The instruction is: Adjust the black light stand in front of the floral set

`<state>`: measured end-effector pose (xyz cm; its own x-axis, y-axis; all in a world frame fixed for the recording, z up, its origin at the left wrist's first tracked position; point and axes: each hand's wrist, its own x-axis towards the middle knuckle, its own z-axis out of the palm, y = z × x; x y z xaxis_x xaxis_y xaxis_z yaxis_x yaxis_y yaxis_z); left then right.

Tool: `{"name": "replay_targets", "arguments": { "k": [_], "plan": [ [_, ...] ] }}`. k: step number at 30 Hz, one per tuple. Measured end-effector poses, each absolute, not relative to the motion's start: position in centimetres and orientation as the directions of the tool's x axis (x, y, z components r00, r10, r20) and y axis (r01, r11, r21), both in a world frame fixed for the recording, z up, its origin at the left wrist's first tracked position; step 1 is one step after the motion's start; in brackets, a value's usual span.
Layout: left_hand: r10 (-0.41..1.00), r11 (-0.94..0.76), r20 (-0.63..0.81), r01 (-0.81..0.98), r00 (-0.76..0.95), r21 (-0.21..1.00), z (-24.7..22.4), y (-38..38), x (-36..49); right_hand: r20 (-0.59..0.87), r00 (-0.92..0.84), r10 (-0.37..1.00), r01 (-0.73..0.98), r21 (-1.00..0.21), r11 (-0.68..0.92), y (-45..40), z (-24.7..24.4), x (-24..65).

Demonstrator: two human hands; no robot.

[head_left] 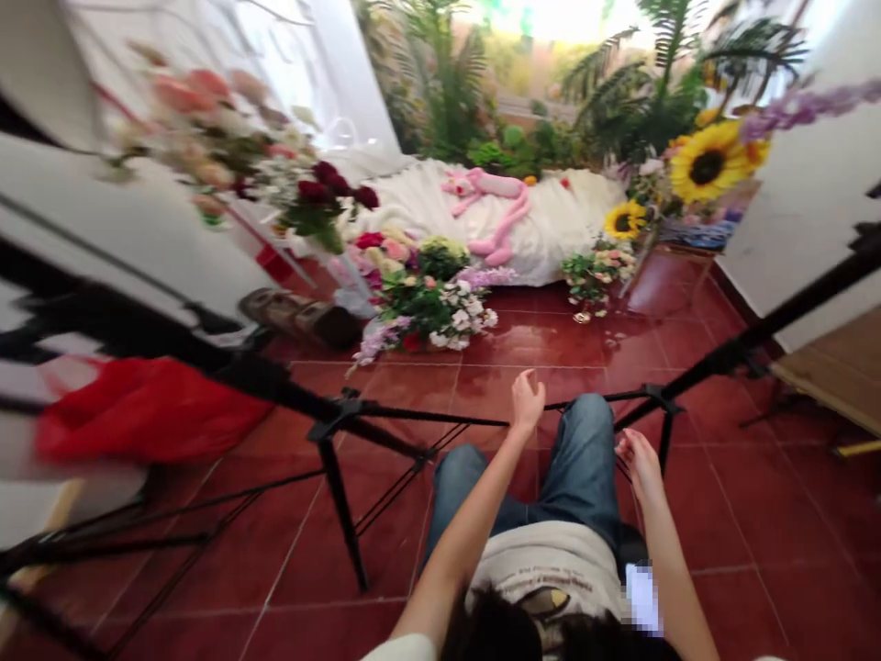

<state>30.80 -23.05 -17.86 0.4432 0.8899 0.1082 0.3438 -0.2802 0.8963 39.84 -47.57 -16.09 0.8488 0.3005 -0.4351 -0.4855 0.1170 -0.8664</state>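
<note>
My left hand [528,401] is raised in front of my knees, its fingers loosely bent and apart, with nothing visible in it. To the right of my right knee, my right hand [640,459] hangs in the air. Its fingers are half curled with a gap to the thumb, and I see no object there. Between and below the hands are my legs in blue jeans [585,459]. Closest ahead of the hands, on the red tiled floor [543,335], lies a bunch of artificial flowers [440,303].
Black tripod-like stands rise at the left [337,422] and right [664,399]. A red plastic bag [151,408] lies left, near brown shoes [303,317]. Farther off, a pink plush toy [496,188] rests on white cloth [406,197]. Sunflowers [708,165] stand right.
</note>
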Motion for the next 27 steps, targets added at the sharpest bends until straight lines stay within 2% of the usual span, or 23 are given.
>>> {"name": "replay_targets", "arguments": {
  "k": [3,5,7,9,12,16,20,23,25,27],
  "plan": [
    [0.689,-0.463,0.232,0.170,0.686,0.870,-13.2,-26.9,38.5,-0.395,0.886,0.243,-0.438,-0.884,0.164,-49.8,-15.8,39.8],
    [0.536,-0.531,0.305,0.034,0.787,0.847,-9.5,-29.4,43.0,-0.378,0.901,0.211,-0.416,-0.892,0.178,-51.1,-15.7,39.7],
    [0.385,-0.552,0.390,-0.130,0.836,0.823,-5.7,-31.8,47.2,-0.383,0.905,0.184,-0.415,-0.889,0.193,-52.2,-15.6,39.6],
    [0.288,-0.493,0.453,-0.275,0.844,0.825,-2.1,-34.3,51.1,-0.398,0.903,0.161,-0.425,-0.881,0.208,-53.1,-15.2,39.6],
    [0.237,-0.264,0.417,-0.355,0.878,0.897,1.4,-37.6,55.8,-0.410,0.902,0.134,-0.430,-0.874,0.225,-53.7,-14.3,39.9],
    [0.187,-0.054,0.340,-0.336,0.922,0.940,2.4,-39.9,58.6,-0.402,0.905,0.140,-0.425,-0.873,0.241,-53.5,-13.6,40.3],
    [0.225,-0.012,0.336,-0.342,0.915,0.939,1.8,-40.1,58.5,-0.375,0.906,0.195,-0.416,-0.875,0.249,-52.6,-12.8,41.5],
    [0.221,-0.004,0.329,-0.337,0.918,0.942,1.9,-40.1,58.1,-0.335,0.904,0.266,-0.415,-0.839,0.353,-51.8,-10.3,43.9],
    [0.219,0.000,0.306,-0.314,0.926,0.949,2.2,-40.2,58.0,-0.278,0.903,0.327,-0.413,-0.766,0.492,-51.4,-7.6,46.1],
    [0.227,0.005,0.279,-0.287,0.933,0.958,2.4,-40.3,58.0,-0.215,0.886,0.411,-0.445,-0.642,0.624,-51.0,-4.3,48.4]
  ]
}}
